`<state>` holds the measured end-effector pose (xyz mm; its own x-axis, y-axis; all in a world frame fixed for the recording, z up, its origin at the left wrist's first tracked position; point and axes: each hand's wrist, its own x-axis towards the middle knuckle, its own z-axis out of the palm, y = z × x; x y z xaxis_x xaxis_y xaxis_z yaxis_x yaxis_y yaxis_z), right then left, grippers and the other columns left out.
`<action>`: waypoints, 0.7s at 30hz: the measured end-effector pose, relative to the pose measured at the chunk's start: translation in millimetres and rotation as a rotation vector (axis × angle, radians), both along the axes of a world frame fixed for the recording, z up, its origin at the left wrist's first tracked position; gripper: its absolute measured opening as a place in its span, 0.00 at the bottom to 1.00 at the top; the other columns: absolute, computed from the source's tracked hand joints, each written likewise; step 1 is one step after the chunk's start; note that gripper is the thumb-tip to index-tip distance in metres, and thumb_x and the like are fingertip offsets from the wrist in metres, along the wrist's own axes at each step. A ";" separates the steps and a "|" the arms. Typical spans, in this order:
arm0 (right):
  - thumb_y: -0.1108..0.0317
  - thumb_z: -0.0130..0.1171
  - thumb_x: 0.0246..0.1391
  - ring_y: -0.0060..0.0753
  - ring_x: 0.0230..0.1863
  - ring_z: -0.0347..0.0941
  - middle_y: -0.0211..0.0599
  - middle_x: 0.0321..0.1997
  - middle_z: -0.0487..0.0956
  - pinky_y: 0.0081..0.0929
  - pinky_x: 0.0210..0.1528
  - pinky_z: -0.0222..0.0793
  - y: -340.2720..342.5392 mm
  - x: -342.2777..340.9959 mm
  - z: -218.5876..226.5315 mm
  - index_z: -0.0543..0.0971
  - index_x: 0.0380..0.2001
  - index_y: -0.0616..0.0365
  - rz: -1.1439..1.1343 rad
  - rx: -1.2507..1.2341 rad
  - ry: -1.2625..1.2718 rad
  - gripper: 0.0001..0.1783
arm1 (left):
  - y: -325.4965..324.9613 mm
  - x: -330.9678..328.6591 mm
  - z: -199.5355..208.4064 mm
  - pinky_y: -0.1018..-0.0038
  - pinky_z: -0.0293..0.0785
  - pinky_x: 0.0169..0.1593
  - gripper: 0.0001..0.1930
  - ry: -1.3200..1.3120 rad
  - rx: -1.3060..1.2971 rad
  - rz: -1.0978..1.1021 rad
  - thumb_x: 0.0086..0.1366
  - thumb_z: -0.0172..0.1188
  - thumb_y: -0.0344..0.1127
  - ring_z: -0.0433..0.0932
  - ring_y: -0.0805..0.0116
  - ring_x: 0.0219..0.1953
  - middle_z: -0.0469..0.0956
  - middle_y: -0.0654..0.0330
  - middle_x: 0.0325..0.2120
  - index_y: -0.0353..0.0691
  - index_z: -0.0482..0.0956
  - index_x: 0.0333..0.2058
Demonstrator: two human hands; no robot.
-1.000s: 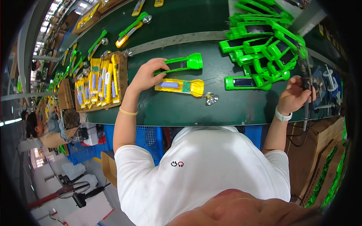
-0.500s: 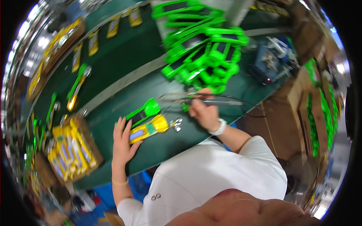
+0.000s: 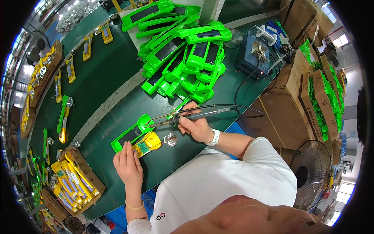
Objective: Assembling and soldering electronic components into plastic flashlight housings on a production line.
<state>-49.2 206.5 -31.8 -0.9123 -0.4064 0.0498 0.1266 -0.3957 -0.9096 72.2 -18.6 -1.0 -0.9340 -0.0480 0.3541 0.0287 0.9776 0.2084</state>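
My right hand (image 3: pixel 196 125) is closed around a soldering iron (image 3: pixel 200 114) with a thin metal tube alongside. Its tip points left, at the near right end of an open green casing (image 3: pixel 132 132) with a dark panel inside. Against that casing lies a yellow housing (image 3: pixel 152 141) with a small green circuit board (image 3: pixel 143 147). My left hand (image 3: pixel 129 167) holds the left end of the yellow housing, its fingertips by the casing's edge; the hand hides that end. A silver reflector cup (image 3: pixel 170 139) sits just right of the housing, below the iron.
Green casings (image 3: pixel 187 54) are heaped beyond my hands. A blue soldering station (image 3: pixel 253 54) stands at the right, its cable curving to the iron. At left is a carton (image 3: pixel 93 171) of yellow housings. More yellow pieces (image 3: pixel 71 70) line the far belt. A fan (image 3: pixel 311 175) stands at right.
The iron's tip has come left and down to the green casing's end, with my right hand moving left. My left hand's fingers, spread before, are now closer together on the housing. The view has shifted.
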 end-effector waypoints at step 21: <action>0.72 0.54 0.53 0.18 0.19 0.64 0.33 0.25 0.69 0.17 0.20 0.62 -8.2 7.8 -2.5 0.59 0.36 0.57 0.176 0.022 0.001 0.14 | -8.0 -2.1 -4.5 0.72 0.72 0.33 0.06 -0.015 0.533 -0.052 0.49 0.62 0.24 0.73 0.62 0.33 0.71 0.57 0.33 0.39 0.77 0.27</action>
